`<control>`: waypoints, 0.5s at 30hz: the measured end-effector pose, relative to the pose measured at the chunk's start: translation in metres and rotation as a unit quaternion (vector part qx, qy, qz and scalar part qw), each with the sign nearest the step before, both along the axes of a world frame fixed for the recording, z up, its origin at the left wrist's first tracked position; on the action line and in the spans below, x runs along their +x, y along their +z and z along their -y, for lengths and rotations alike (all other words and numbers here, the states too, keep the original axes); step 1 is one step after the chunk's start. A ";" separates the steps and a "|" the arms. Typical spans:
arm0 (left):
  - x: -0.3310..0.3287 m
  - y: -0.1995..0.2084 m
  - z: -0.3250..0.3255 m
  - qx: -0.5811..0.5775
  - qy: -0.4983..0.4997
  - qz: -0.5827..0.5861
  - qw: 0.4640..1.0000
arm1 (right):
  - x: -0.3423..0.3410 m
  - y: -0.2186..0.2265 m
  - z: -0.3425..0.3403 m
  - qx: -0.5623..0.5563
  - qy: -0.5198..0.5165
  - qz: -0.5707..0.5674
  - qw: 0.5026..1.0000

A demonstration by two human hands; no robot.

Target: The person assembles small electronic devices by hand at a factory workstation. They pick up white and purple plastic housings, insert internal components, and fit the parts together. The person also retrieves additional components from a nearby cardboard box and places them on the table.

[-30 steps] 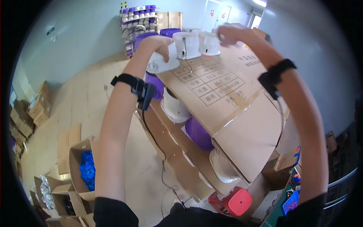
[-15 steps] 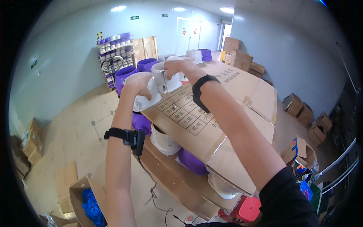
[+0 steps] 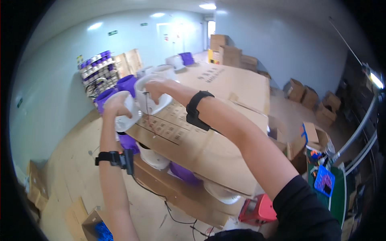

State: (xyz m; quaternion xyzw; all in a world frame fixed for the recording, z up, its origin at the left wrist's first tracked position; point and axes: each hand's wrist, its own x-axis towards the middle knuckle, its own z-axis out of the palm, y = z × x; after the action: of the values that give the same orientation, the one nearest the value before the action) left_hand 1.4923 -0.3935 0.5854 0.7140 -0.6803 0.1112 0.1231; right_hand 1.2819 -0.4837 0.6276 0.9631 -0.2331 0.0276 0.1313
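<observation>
My left hand [image 3: 116,107] grips the rim of a white plastic housing [image 3: 125,123], round with a broad flared base, at the near left corner of a cardboard sheet. Just to its right, my right hand [image 3: 159,86] has its fingers over the rim of a second white housing [image 3: 141,99]. A thin wire [image 3: 147,116] hangs from that one over the cardboard. Whether its base touches the sheet I cannot tell. Two purple housings [image 3: 127,82] stand right behind the white ones. Both wrists wear black straps with small devices.
The large printed cardboard sheet [image 3: 229,96] covers a lower layer of white and purple housings [image 3: 183,172]. More housings [image 3: 175,62] stand along its far edge. A red stool [image 3: 261,211] is at the near right, cartons [image 3: 231,56] behind, and a loaded rack [image 3: 98,72] at far left.
The view has swung to the right, so everything appears further left. Both hands keep hold of their white housings. The right one now looks larger and nearer.
</observation>
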 end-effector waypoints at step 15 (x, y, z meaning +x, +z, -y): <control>-0.073 -0.033 -0.110 -0.210 -0.281 -0.192 0.917 | -0.474 -0.047 -0.268 -0.136 -0.275 0.233 0.923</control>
State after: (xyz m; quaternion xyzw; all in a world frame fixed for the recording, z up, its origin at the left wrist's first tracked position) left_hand 1.4189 -0.2830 0.5529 0.4589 -0.7770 0.0732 0.4246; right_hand 0.8082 -0.2157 0.5803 0.8004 -0.5069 0.2455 0.2054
